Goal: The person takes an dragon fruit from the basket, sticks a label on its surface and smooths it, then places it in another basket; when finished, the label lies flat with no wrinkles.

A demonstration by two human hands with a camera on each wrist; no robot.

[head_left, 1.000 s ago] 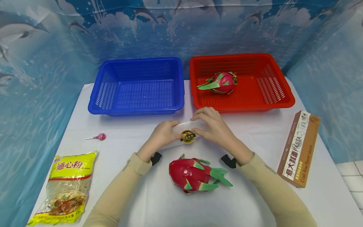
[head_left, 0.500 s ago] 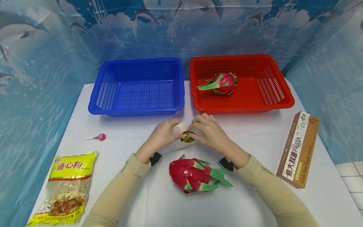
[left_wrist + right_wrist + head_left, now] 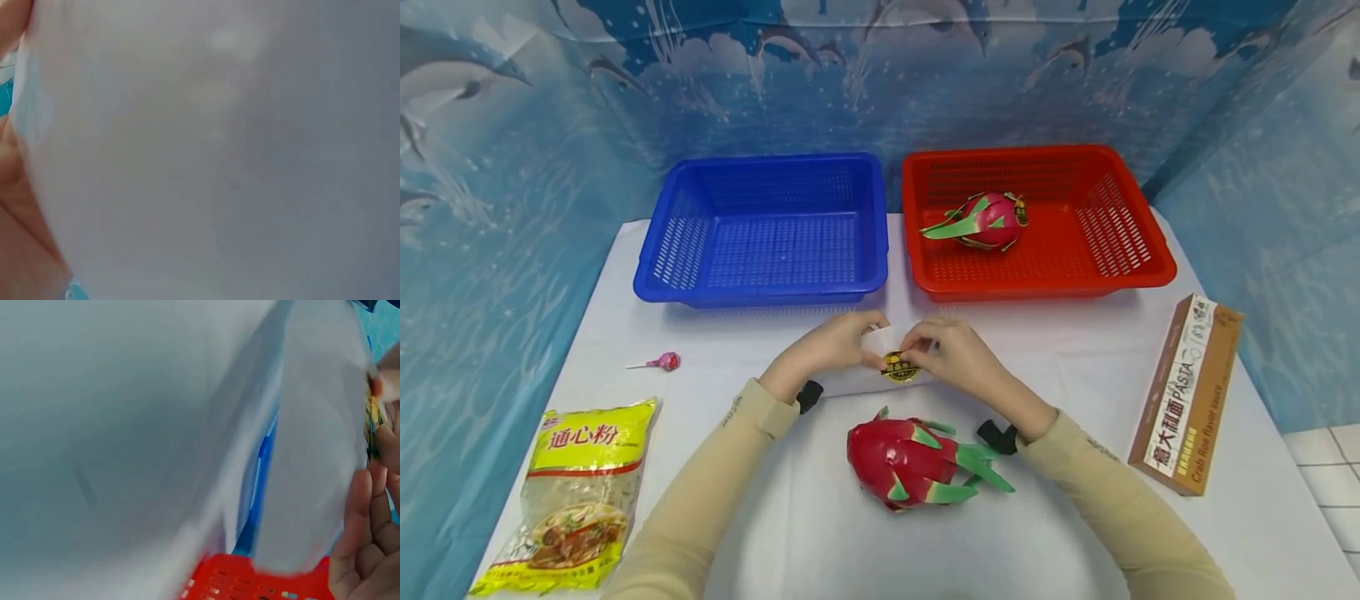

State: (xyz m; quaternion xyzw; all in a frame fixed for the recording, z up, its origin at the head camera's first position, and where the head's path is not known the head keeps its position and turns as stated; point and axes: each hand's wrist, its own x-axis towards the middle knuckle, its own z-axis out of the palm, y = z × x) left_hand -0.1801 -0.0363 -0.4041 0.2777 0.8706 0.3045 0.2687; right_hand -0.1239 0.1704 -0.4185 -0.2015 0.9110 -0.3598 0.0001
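Note:
In the head view a white glossy sheet, bearing a round black-and-gold sticker, is bent up between both hands. My left hand grips its left part, thumb in front and fingers behind. With thumb and forefinger my right hand pinches at the sticker's upper right edge; whether it has lifted off is too small to tell. The sheet fills most of the left wrist view. In the right wrist view fingers meet at the sticker. Nearer the body lies a red dragon fruit with green leaves.
Behind the hands stand a blue basket and a red basket, which holds another dragon fruit with a similar sticker. A lollipop and a yellow pasta bag lie left. A pasta box lies right.
My right hand has come down and drawn its fingers in to the sticker's edge. The sheet has bent more and its top edge has folded. My left hand has shifted only slightly.

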